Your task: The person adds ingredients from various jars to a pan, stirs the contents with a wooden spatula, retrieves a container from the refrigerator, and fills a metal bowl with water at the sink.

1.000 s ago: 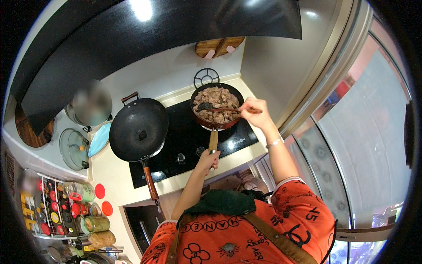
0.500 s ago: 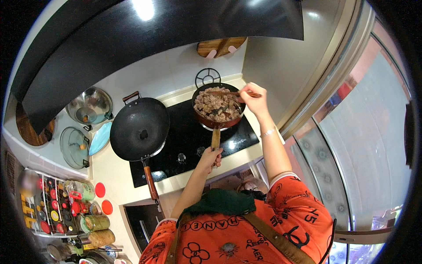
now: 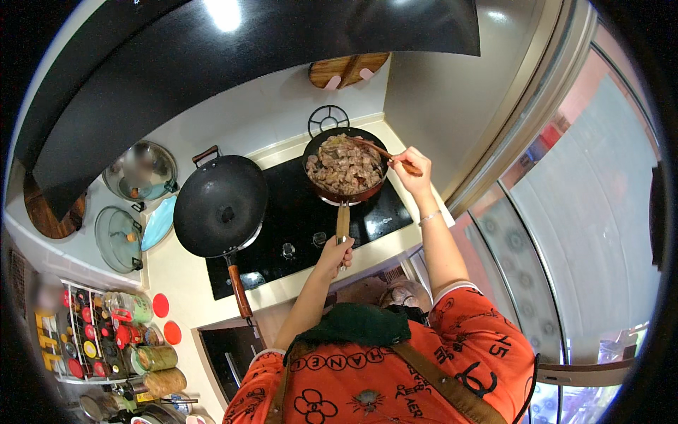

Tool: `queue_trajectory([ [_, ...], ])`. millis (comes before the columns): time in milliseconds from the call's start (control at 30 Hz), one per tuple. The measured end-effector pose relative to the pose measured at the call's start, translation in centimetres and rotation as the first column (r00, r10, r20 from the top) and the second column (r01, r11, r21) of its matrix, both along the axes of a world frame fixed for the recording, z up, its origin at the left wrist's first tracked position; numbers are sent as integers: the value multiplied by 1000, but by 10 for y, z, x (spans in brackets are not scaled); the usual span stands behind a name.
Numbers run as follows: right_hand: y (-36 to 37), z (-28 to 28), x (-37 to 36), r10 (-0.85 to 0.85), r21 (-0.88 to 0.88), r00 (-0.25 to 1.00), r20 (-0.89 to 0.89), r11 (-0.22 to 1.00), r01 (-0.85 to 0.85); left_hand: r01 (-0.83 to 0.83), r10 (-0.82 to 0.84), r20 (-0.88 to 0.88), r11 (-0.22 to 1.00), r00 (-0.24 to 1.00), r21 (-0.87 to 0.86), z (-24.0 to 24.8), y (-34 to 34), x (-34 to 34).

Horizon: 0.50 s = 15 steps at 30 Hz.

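gripping the wooden handle [image 3: 342, 223] of a pan [image 3: 345, 169] of browned meat with the left hand [image 3: 335, 251]. holding a wooden spatula [image 3: 385, 153] in the right hand [image 3: 411, 169], its tip lying in the meat. sitting on a black cooktop [image 3: 304, 219], beside an empty black wok [image 3: 220, 205]. hanging on the wall at left, two glass lids [image 3: 140, 171].

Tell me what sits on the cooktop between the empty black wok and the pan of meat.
In the head view, only bare black glass cooktop separates the wok from the pan of meat. The two control knobs sit nearer the front edge.
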State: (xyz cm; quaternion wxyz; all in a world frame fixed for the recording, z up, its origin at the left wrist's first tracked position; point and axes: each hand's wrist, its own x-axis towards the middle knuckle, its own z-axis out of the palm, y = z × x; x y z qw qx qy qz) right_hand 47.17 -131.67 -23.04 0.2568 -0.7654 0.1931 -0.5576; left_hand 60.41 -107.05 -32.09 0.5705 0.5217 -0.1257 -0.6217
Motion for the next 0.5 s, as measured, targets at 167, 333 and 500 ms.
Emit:
queue_trajectory([
  [167, 37, -22, 1, -62, -2, 996, -64, 998, 62, -22, 22, -12, 999, 1000, -34, -8, -4, -5],
  [333, 50, -7, -33, -144, 193, 986, 88, 973, 125, -52, 52, -8, 997, 999, -57, -12, 2, -6],
  [500, 65, -3, -7, -136, -28, 991, -16, 990, 135, -53, 53, -5, 997, 999, -47, -17, 2, -7],
])
